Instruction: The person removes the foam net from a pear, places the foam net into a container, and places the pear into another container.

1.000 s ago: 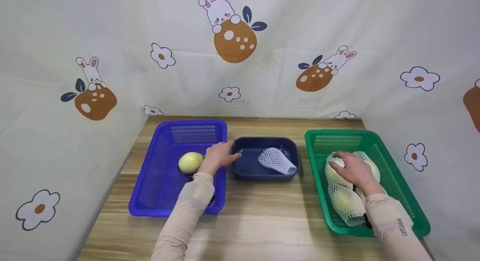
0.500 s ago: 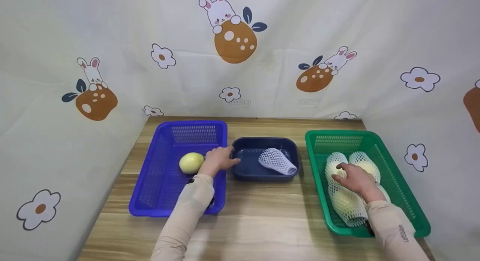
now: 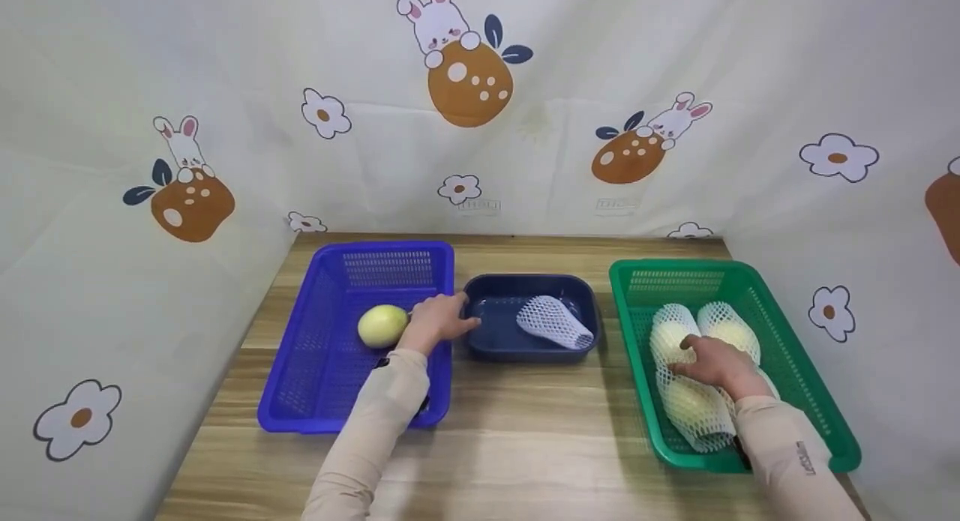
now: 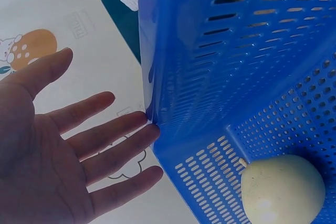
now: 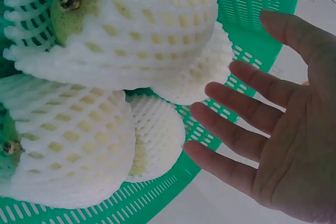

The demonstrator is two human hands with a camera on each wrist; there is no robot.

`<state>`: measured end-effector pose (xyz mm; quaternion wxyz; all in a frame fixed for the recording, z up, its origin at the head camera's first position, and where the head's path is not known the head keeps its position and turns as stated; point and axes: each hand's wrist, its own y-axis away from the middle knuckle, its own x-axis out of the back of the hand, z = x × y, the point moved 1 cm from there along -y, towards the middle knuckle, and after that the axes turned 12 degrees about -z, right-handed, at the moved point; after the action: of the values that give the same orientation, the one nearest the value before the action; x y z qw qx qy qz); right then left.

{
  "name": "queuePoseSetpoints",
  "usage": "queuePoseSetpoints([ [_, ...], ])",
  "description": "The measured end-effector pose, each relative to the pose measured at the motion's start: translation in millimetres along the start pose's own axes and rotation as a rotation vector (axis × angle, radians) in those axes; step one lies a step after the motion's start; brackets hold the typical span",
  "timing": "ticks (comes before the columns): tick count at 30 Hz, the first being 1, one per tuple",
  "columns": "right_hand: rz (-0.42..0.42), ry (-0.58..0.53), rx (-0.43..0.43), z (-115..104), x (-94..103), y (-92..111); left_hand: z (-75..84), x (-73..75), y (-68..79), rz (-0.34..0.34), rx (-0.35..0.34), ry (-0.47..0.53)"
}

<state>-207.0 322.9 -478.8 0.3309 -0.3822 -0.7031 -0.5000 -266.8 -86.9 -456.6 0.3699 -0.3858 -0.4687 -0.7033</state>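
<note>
My left hand [image 3: 437, 318] is over the inner rim of the blue basket [image 3: 281, 356], fingers spread and holding nothing. Inside that basket lies one bare, pale yellow-green fruit [image 3: 382, 326] with a short stem, resembling a mango. My right hand [image 3: 718, 362] hovers above the green basket [image 3: 806, 371], its fingers apart and gripping nothing. Beneath it sit several similar fruits in white foam nets, including a front one [image 3: 691, 408] and a back right one [image 3: 727, 330]. In the right wrist view, a stem end pokes from one netted fruit [image 5: 142, 30].
Between the baskets stands a dark blue tub [image 3: 487, 341] holding an empty white foam net [image 3: 553, 321]. All three containers rest on a wood-grain table [image 3: 525, 431]. A patterned cloth [image 3: 547, 161] rises behind and at both sides.
My right hand has drawn back toward me over the green basket, uncovering more of the netted fruits behind it. My left hand has stayed almost in place.
</note>
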Motion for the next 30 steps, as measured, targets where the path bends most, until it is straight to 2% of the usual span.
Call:
queuePoseSetpoints([
  [8,-0.072,0.024,-0.022,3.4,0.5,-2.8,1.1,1.1,0.9,0.01,0.0,-0.013],
  [12,-0.116,0.01,-0.048,2.6,-1.4,-2.2,0.8,1.1,0.2,0.013,-0.002,-0.011],
  [24,-0.225,-0.014,-0.056,-2.2,-8.2,2.1,0.1,-0.5,-0.5,0.009,0.002,0.004],
  [30,-0.293,-0.06,-0.114,-6.3,-11.3,2.8,0.1,-0.3,-0.5,0.008,0.0,0.005],
])
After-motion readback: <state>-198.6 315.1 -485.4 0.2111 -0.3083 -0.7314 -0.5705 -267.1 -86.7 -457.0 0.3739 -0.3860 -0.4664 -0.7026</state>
